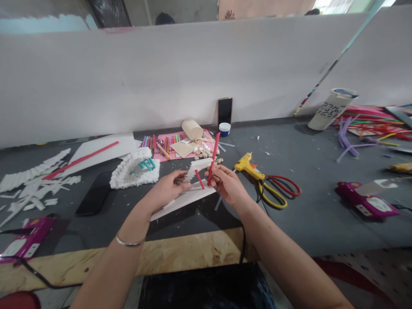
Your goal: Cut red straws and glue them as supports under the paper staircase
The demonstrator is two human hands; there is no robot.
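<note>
My left hand is closed around the left side of a small white paper model. It has a curved, ribbed white part standing over a flat white base. A short red strip leans upright on the base, in front of the ribbed part. My right hand pinches a longer red strip near its lower end, at the right edge of the model. Whether the strip's lower tip touches the base is hard to tell. Just right of this hand lies a yellow glue gun.
Scissors with red and yellow handles lie beside the glue gun. A white textured model and a dark phone stand to the left. Behind are beads, a jar and a propped phone. Purple power boxes sit at both sides.
</note>
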